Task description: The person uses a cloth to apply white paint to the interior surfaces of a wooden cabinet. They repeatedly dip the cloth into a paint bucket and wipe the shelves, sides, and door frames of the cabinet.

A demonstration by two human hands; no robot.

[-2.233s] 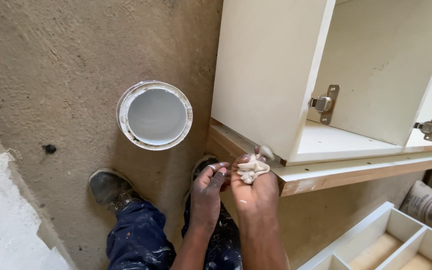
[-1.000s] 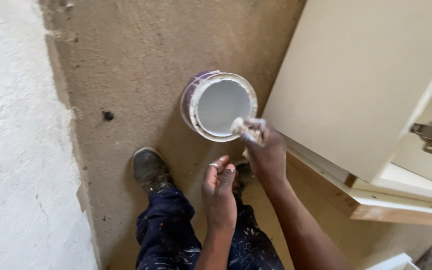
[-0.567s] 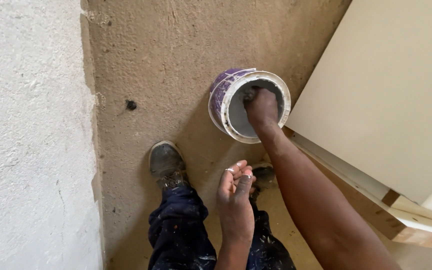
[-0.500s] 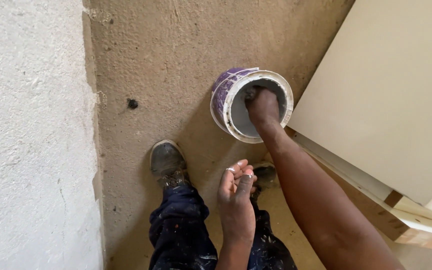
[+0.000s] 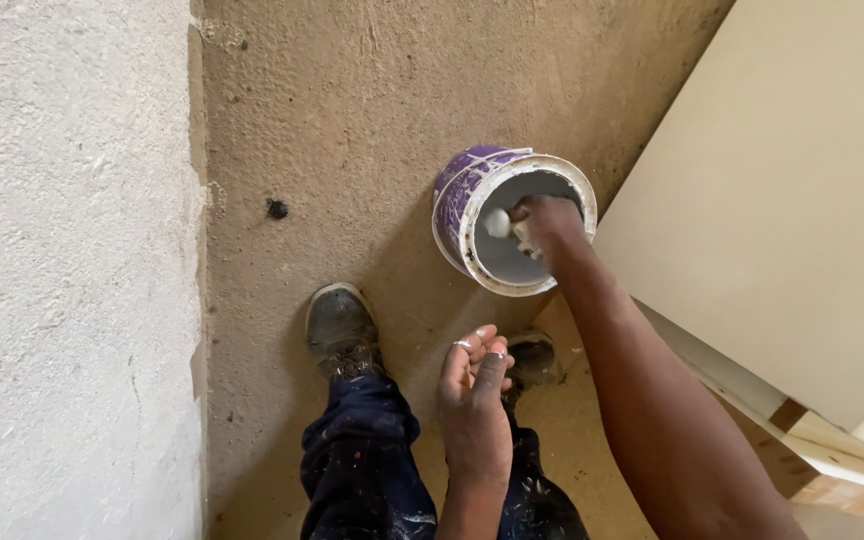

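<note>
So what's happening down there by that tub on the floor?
A person stands over a purple and white tub on the rough floor. Their right hand reaches into its open top, with a white lump at the fingers. The left hand hangs free above their shoes, holding nothing. A pale cabinet stands to the right.

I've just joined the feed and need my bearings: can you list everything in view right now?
Round purple-and-white tub of pale filler: one, on the floor, centre right.
White lump of filler: one, at the right hand's fingertips, inside the tub.
Cream flat cabinet panel: one, right side.
Bare wood strip: one, below the cabinet.
Rough white plaster wall: one, left.
Brown rough floor: one, centre.
Small dark spot: one, on the floor.
Grey worn shoes: two, bottom centre.
Dark blue paint-flecked trousers: one pair.
Left hand: empty, fingers curled.
Right hand: reaching into the tub.
</note>
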